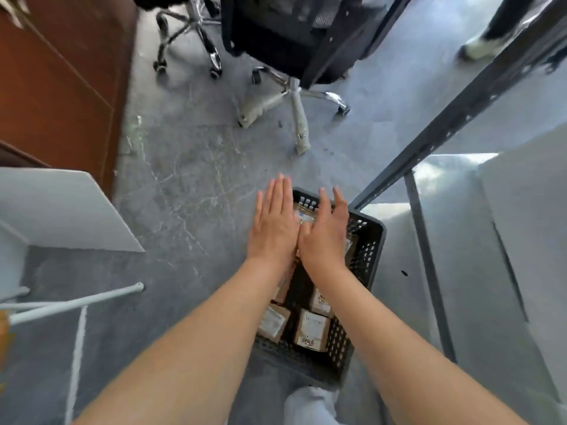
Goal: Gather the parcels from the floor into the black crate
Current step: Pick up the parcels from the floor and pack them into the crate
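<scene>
Grey concrete floor (190, 185) spreads at left, where the left hand (274, 225) and right hand (326, 237), flat, straight-fingered and grasping nothing, hover over brown parcels (311, 328) packed in the black crate (372, 240), likely to settle them, beside a metal rack (460, 108).

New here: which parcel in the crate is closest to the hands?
The parcel at the crate's far end, between left hand and right hand; others lie at its near end.
</scene>
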The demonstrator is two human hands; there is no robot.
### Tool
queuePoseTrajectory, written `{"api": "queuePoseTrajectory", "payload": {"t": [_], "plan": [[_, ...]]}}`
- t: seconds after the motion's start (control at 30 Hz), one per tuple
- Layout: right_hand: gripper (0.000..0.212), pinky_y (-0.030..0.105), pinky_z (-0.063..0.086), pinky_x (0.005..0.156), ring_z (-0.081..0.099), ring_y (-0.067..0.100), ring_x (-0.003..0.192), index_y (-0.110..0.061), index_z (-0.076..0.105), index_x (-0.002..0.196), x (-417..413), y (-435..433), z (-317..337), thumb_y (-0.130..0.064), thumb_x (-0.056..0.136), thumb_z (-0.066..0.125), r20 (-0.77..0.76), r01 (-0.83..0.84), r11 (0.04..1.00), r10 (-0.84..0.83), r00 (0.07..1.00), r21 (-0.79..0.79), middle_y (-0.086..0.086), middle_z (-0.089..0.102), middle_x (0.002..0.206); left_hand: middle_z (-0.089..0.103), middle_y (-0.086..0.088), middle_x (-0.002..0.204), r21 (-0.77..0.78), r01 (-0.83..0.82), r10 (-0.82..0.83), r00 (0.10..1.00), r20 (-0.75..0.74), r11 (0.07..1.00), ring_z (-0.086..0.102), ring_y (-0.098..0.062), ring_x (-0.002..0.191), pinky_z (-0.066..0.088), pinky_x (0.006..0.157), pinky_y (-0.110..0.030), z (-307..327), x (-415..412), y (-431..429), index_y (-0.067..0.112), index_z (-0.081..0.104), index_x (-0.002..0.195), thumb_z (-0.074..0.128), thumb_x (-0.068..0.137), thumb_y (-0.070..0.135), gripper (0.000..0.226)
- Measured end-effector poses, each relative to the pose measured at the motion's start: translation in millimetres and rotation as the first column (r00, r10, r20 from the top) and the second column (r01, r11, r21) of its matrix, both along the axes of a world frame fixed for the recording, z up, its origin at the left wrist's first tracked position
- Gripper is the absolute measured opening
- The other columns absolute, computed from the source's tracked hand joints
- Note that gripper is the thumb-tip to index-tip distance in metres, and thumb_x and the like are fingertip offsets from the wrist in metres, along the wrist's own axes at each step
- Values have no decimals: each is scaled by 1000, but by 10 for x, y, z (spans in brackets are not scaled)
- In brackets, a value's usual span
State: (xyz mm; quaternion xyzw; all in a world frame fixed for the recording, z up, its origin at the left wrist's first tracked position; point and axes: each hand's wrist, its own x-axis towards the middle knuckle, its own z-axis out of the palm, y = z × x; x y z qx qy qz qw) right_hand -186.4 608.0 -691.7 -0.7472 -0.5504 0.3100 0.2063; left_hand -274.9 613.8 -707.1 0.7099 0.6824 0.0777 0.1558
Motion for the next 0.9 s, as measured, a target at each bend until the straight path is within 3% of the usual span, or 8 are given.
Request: {"api": "queuePoseTrajectory", "payload": {"t": [0.13, 0.27, 0.4, 0.53, 0.63, 0.73, 0.9], "plan": [[75, 39, 19, 122, 7, 18, 150, -24, 15, 157, 134, 438, 1524, -6, 93, 49, 79, -129, 974, 116, 990, 187, -6, 0, 163, -1, -7, 165, 316, -28, 19, 999, 34, 948, -4, -17, 152, -6, 123, -37, 1527, -94, 536, 7, 1, 156, 26, 105, 25, 60], [80, 39, 10, 123, 5, 22, 151, -10, 14, 157, 307, 807, 3083, -2, 86, 48, 154, -175, 862, 114, 981, 476, 3, 4, 165, 18, -12, 162, 628, -1, 25, 999, -29, 778, 16, -22, 151, 7, 123, -39, 3097, -115, 878, 2, 19, 154, 37, 101, 25, 61], [79, 40, -4, 123, -8, 17, 152, -13, 2, 158, 505, 803, 4528, -13, 92, 47, 295, -261, 724, 83, 952, 639, 2, -5, 165, 14, -10, 164, 738, 34, 24, 997, -68, 674, 10, -19, 152, 6, 124, -39, 4439, 158, 749, 3, 16, 155, 32, 103, 29, 61], [79, 38, -12, 122, -23, 7, 145, -14, -4, 158, 719, 720, 5662, -23, 96, 46, 423, -339, 592, -3, 906, 731, -1, -13, 165, 16, -11, 163, 834, 18, 36, 998, -46, 551, 12, -20, 152, 15, 123, -42, 5398, 391, 621, 2, 17, 155, 31, 104, 34, 62], [79, 38, -18, 120, -30, 3, 139, -14, -8, 157, 790, 584, 6215, -28, 99, 43, 461, -346, 574, -62, 885, 742, -2, -17, 164, 16, -11, 163, 856, 34, 35, 997, -62, 516, 12, -21, 151, 15, 123, -43, 5920, 493, 577, 3, 14, 155, 19, 106, 40, 62], [77, 40, -15, 121, -27, 6, 145, -15, -11, 157, 744, 434, 6387, -26, 99, 39, 421, -300, 560, -97, 902, 772, -5, -21, 163, 11, -11, 164, 875, 74, 20, 995, -96, 479, 10, -22, 152, 18, 123, -44, 6196, 550, 524, 3, 12, 156, 12, 106, 37, 61], [74, 40, -16, 121, -26, 6, 146, -16, -13, 156, 590, 320, 6433, -27, 101, 36, 429, -240, 592, -201, 881, 769, -6, -22, 162, 12, -16, 162, 908, 210, -45, 977, -207, 363, 17, -28, 150, 19, 122, -47, 6304, 337, 502, 2, 7, 153, 21, 103, 30, 59]]}}
